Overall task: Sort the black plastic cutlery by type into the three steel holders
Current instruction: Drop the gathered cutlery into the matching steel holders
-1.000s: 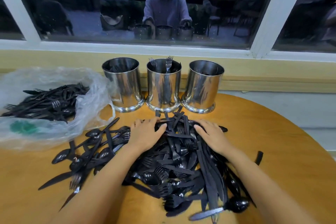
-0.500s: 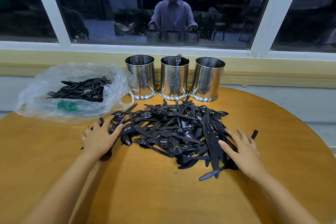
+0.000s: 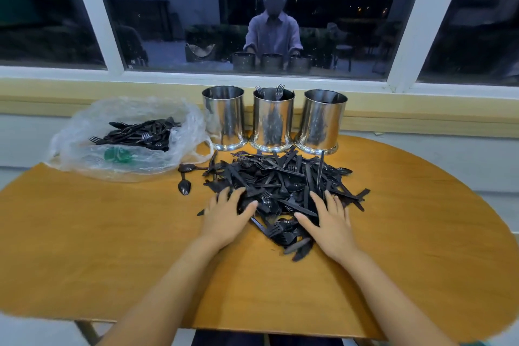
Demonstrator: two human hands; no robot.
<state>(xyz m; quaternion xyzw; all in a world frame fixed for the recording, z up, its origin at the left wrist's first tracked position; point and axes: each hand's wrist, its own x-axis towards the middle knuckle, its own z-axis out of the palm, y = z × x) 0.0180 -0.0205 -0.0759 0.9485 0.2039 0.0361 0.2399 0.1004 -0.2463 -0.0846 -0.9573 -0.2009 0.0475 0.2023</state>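
A: Entry, head view. We log the left hand (image 3: 224,219) palm down on the near left edge of the cutlery pile (image 3: 280,180). Its grip is apart: fingers straight and spread, pressing on the pieces, curled round none.

B: We confirm. The right hand (image 3: 328,222) lies the same way on the near right edge, grip likewise apart, fingers flat on black knives and forks.

A: Location of the pile: on the round wooden surface (image 3: 112,233), just in front of the three steel holders (image 3: 271,132). Its far edge reaches their bases (touching or just short, we cannot tell).

B: The holders stand upright in a row below the sill. In the left holder (image 3: 224,118) we see no contents from this angle. In the middle holder (image 3: 273,109) fork heads (image 3: 278,90) stick up above the rim. In the right holder (image 3: 321,121) something dark shows inside, type not clear.

A: Two loose spoons (image 3: 184,185) lie at the pile's left fringe.

B: Further left, a clear plastic bag (image 3: 84,135) lies open on the surface with more black cutlery (image 3: 140,132) inside.

A: Writing: we note a green patch (image 3: 118,154) on the bag, too blurred to read. The holders' polished walls mirror the pile.

B: The dark window (image 3: 168,8) behind reflects a person (image 3: 272,34) in a pale shirt and the row of holders.
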